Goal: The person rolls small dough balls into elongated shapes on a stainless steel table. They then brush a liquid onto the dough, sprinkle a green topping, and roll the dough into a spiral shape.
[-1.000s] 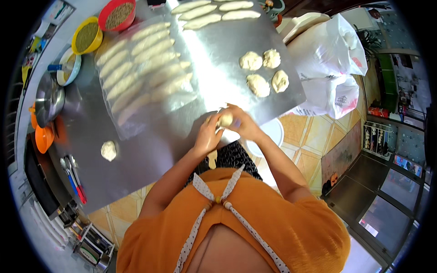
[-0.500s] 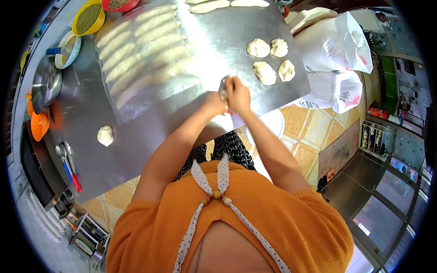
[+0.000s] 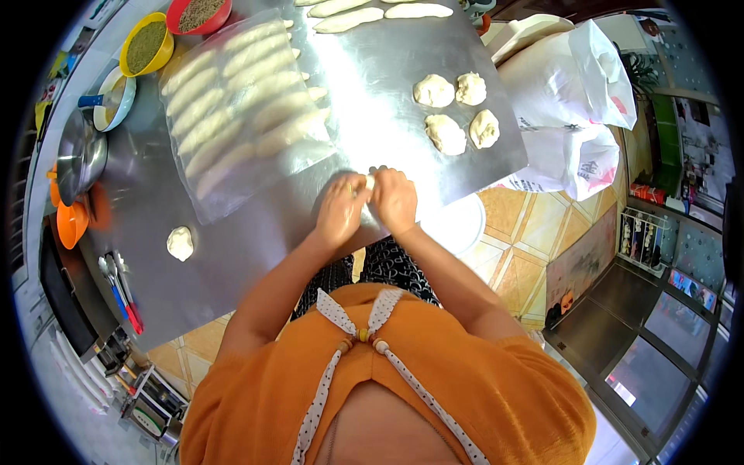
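Note:
A small piece of dough [image 3: 370, 182] shows as a pale bit between my two hands, mostly hidden by them. My left hand [image 3: 342, 208] has its fingers curled round the left part of it. Beside it, almost touching, my right hand [image 3: 396, 201] is closed on the right part, knuckles up. Both are low over the front of the steel table [image 3: 256, 267]. To their right lie several rough dough lumps [image 3: 445, 135]. A single round dough lump [image 3: 180, 243] sits at the left.
Several long dough rolls [image 3: 260, 85] lie under a clear plastic sheet, with more uncovered rolls [image 3: 349, 19] farther back. A yellow bowl [image 3: 168, 50], a red bowl [image 3: 229, 9], a steel bowl [image 3: 101, 159] and spoons [image 3: 122, 291] line the left. White sacks [image 3: 558, 74] stand at the right.
My hands have come down and nearer to me, from gripping one above the other to lying side by side with the dough between them. My view has shifted slightly.

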Tool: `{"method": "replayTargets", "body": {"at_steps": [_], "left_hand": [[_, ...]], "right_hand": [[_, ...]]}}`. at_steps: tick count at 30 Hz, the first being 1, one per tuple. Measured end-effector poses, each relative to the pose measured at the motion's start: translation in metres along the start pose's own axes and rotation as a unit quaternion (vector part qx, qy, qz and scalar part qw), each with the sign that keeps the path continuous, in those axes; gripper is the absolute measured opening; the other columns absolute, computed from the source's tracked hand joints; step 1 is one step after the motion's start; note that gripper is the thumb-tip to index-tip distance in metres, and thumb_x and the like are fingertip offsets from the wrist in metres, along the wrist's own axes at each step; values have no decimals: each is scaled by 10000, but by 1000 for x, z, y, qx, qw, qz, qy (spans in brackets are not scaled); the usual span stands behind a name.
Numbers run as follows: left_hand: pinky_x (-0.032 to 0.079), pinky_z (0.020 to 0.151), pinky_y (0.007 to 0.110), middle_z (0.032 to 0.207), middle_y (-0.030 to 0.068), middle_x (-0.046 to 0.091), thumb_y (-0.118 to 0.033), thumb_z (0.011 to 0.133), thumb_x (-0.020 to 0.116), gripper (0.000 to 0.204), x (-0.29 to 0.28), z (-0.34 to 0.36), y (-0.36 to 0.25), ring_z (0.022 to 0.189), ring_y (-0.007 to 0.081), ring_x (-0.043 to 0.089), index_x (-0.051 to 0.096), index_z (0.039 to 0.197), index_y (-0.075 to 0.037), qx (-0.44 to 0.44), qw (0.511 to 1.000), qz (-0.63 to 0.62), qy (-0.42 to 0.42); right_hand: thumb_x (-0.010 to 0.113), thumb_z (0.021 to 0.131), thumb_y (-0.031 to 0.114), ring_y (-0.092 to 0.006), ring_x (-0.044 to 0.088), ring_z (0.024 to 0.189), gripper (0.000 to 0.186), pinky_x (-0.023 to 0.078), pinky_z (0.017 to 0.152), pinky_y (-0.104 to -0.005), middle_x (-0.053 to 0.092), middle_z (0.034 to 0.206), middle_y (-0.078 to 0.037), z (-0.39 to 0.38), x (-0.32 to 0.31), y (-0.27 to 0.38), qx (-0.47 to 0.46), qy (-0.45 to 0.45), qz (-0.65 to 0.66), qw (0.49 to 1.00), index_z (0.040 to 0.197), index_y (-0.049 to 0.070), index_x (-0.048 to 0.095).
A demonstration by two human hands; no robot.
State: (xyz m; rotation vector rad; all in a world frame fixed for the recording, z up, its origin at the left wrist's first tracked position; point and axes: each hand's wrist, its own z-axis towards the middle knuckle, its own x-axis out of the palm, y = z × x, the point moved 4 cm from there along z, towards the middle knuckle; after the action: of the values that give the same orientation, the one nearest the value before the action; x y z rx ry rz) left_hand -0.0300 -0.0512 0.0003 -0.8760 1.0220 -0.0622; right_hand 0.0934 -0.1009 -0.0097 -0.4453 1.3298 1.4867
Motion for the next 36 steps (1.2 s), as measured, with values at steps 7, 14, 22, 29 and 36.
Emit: {"method": "replayTargets", "body": {"at_steps": [7,14,22,29,36], "left_hand": [[468,923,457,1216,223,582,-70,887,553,252,-13,119,16,1094,401,557,587,1110,42,-9,986,87,-143],[249,1104,582,1521,82,413,-338,902,566,580,49,11,-11,1429,328,326,478,1421,-95,-46,995,54,71],[339,1061,520,1490,215,399,-259,950,532,530,18,195,70,1387,383,358,444,1422,-33,-41,977,150,-147],[373,1032,502,1377,126,514,-184,871,623,486,35,42,12,1290,347,447,528,1337,-81,-64,984,167,20],[479,867,452,1134,128,618,-97,859,643,397,-30,141,32,1026,362,569,582,1250,-120,-101,988,83,-84]], "right_hand": [[579,824,174,-280,558,994,215,416,822,-423,604,1001,-102,107,31,-28,-5,8,-69,998,1009,66,605],[506,908,280,-356,297,1433,521,265,1099,-603,395,1512,-144,-30,-13,-30,39,171,-46,983,1391,87,505],[514,924,217,-377,366,1376,453,292,1102,-553,455,1445,-187,175,23,-68,-91,-40,-25,995,1332,23,525],[697,795,194,-321,518,1162,578,393,964,-498,555,1267,-156,32,-22,-66,-98,155,12,983,1340,99,529],[686,734,9,-290,601,828,254,493,722,-389,635,832,-104,177,-47,-68,-153,47,44,986,978,72,653]]}}
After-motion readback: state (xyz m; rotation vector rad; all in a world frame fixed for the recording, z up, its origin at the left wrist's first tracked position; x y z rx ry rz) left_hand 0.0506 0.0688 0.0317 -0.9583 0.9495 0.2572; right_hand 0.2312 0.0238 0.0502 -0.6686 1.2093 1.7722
